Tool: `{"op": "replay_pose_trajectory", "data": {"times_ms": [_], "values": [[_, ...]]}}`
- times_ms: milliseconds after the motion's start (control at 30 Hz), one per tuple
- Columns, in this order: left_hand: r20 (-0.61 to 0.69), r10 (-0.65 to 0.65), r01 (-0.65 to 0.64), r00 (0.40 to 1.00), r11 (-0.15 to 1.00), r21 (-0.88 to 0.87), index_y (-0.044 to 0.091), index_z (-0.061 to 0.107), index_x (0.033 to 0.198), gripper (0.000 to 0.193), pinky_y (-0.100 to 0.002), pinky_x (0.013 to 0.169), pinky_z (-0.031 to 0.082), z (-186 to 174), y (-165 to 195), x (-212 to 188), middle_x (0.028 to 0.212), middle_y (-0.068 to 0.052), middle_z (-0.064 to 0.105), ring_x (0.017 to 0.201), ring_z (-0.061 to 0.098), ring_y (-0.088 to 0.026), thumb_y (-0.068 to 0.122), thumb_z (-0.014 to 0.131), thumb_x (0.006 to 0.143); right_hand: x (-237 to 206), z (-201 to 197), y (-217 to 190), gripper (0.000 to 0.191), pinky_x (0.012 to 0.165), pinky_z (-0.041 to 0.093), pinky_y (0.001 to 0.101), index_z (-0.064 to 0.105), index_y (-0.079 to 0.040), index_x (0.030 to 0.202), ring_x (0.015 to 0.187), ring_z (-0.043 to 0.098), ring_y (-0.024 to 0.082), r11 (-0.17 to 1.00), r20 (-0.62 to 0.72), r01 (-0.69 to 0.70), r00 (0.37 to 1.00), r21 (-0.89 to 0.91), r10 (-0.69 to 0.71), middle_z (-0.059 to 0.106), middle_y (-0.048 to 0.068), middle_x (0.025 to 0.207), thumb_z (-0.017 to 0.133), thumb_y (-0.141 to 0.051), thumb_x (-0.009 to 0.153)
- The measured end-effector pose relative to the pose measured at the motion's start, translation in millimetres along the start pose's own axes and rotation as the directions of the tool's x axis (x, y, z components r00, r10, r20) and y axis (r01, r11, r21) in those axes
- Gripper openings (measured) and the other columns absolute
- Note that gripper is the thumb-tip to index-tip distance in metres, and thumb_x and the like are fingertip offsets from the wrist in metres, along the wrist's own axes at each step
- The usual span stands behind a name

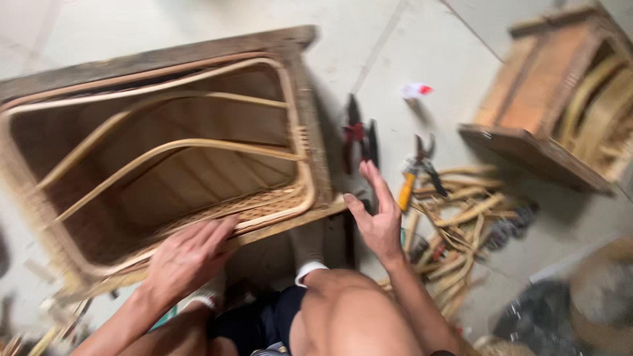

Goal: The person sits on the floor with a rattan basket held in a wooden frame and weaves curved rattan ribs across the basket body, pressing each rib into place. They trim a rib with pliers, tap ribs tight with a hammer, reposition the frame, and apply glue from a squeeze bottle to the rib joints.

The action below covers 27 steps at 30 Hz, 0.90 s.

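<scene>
I am resting my left hand [188, 257] flat, fingers spread, on the near rim of the big wicker basket frame [165, 158] that is filling the left half of the frame; it is pressing on the cane edge, not closing around anything. The basket is lying on its side on the tiled floor [395, 59] with its open mouth facing me, and 2 bent cane ribs are crossing inside it. My right hand [376, 214] is hovering open at centre right, fingers straight and pointing up the picture, holding nothing. Just beyond it, dark-handled shears [359, 135] are lying on the floor, and to their right pliers with a yellow handle [414, 175] are sitting at the edge of a heap of cut cane pieces [455, 224]. In the upper right corner a second woven piece on a wooden base [554, 99] is standing well apart. My knees are showing at the bottom.
</scene>
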<state>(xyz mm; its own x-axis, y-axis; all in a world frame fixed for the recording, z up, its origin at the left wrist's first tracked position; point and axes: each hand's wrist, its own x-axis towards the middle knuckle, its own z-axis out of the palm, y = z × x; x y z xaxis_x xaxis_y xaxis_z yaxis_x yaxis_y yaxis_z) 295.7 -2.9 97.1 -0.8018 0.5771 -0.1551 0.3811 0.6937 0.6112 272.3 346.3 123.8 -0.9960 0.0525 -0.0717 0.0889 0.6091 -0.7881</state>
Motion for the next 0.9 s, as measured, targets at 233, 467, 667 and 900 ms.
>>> {"op": "replay_pose_trajectory", "data": {"times_ms": [233,467,667,900], "values": [[0.038,-0.06,0.056,0.997,0.994,0.093,0.005,0.057,0.14,0.079,-0.039,0.081,0.057,2.7,12.6,-0.2,0.095,-0.01,0.07,0.087,0.069,-0.026,0.032,0.08,0.07,-56.2,-77.3,108.3,0.038,0.085,0.062,0.0323,0.066,-0.003,0.132,0.101,0.075,0.021,0.828,-0.264,-0.543,0.826,-0.139,0.498,0.075,0.015,0.113,0.067,-0.019,0.098],[0.125,-0.238,0.258,0.963,0.948,-0.186,0.013,0.071,0.124,0.062,-0.039,0.092,0.057,-18.8,24.8,27.1,0.12,-0.009,0.074,0.112,0.07,-0.028,0.049,0.081,0.075,32.2,-153.4,180.5,0.033,0.064,0.062,0.028,0.067,0.0,0.116,0.076,0.074,0.013,0.824,-0.521,-0.538,0.659,0.179,0.543,0.075,0.007,0.097,0.066,-0.026,0.096],[0.171,-0.186,0.23,0.968,0.928,-0.292,0.007,0.071,0.121,0.051,-0.043,0.086,0.057,-25.9,37.9,58.7,0.12,-0.013,0.073,0.107,0.069,-0.035,0.042,0.071,0.084,88.4,-154.4,183.0,0.039,0.047,0.053,0.0304,0.062,0.007,0.079,0.057,0.065,0.017,0.634,-0.444,-0.745,0.506,0.208,0.74,0.067,0.011,0.073,0.08,-0.026,0.091],[0.412,-0.355,0.536,0.839,0.673,-0.51,0.013,0.08,0.109,0.034,-0.037,0.082,0.061,-14.1,13.5,83.4,0.098,-0.009,0.082,0.094,0.08,-0.023,0.035,0.072,0.085,84.7,-133.5,195.5,0.018,0.078,0.055,0.0343,0.071,-0.001,0.091,0.079,0.069,0.023,0.797,-0.736,-0.597,0.578,-0.088,0.352,0.073,0.011,0.089,0.081,-0.014,0.085]]}}
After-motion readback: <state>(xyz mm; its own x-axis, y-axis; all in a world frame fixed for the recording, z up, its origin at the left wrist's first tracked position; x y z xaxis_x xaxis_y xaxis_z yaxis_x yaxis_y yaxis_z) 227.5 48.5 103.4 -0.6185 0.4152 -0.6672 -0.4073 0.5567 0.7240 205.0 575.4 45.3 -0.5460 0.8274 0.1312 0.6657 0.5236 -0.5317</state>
